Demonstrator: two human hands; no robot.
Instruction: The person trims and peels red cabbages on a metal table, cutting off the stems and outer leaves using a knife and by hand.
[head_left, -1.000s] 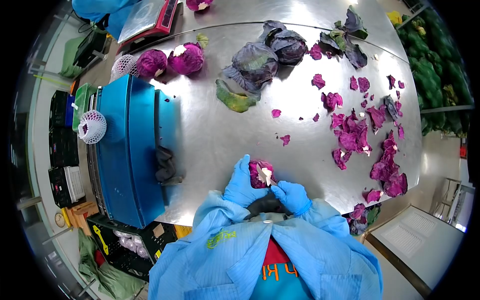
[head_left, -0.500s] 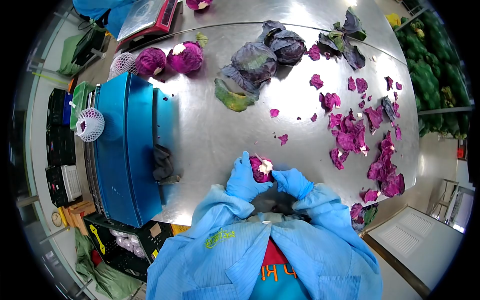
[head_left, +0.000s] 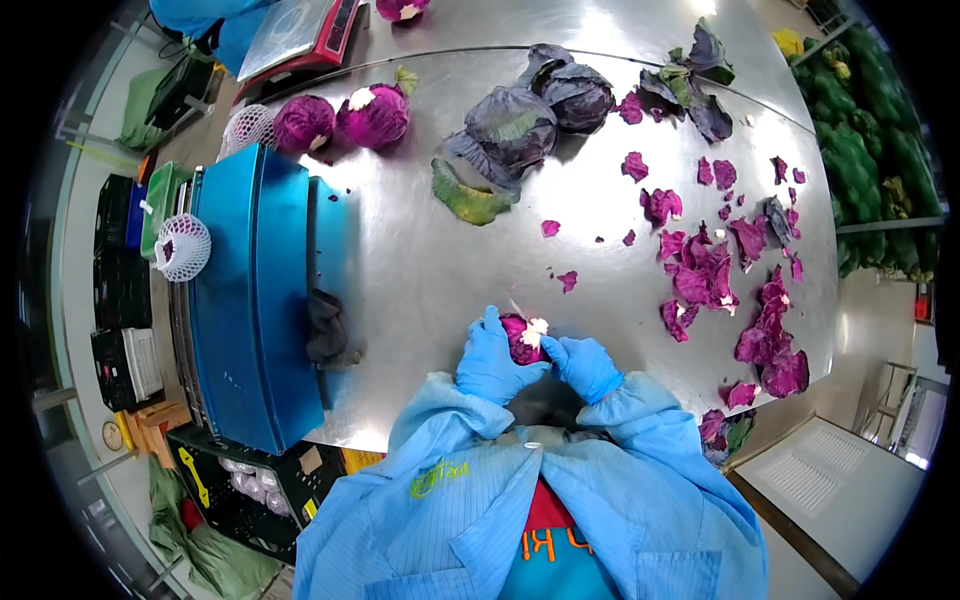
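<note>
My gloved left hand (head_left: 492, 362) is wrapped round a small red cabbage (head_left: 523, 339), its pale cut stem end facing up and right. From the other side my gloved right hand (head_left: 586, 369) presses against it, fingers curled closed; what they pinch, if anything, is hidden. Beyond my hands lie two dark, untrimmed red cabbages (head_left: 576, 97) with loose outer leaves. Two bright purple cabbages (head_left: 374, 116) sit at the far left. Torn purple leaves (head_left: 700, 270) are scattered to the right.
The steel table (head_left: 440, 270) carries a blue box-like stand (head_left: 250, 300) on its left, with a dark cloth (head_left: 325, 325) beside it. A red scale (head_left: 300, 40) and another person's blue sleeve (head_left: 235, 40) are at the top left. Green netted produce (head_left: 870, 150) is stacked at right.
My right hand has shifted slightly left, closer in against the cabbage. The cabbage stays in my left hand, almost in the same place.
</note>
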